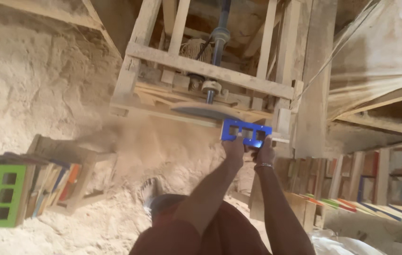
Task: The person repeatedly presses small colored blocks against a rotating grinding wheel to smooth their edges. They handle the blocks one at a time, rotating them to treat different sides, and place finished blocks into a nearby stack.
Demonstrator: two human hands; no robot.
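Both the left hand point(233, 147) and right hand point(264, 152) are clamped on the lower edge of a blue rectangular wooden panel with three square cut-outs point(246, 132), its long axis level, held just beside the grey sanding disc point(202, 111) of the wooden-framed machine point(210, 71)

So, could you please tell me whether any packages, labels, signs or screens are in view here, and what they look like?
None can be made out: no package, label, sign or screen shows.
Blue panel: flat, with rectangular holes, held in both hands at the sanding disc.
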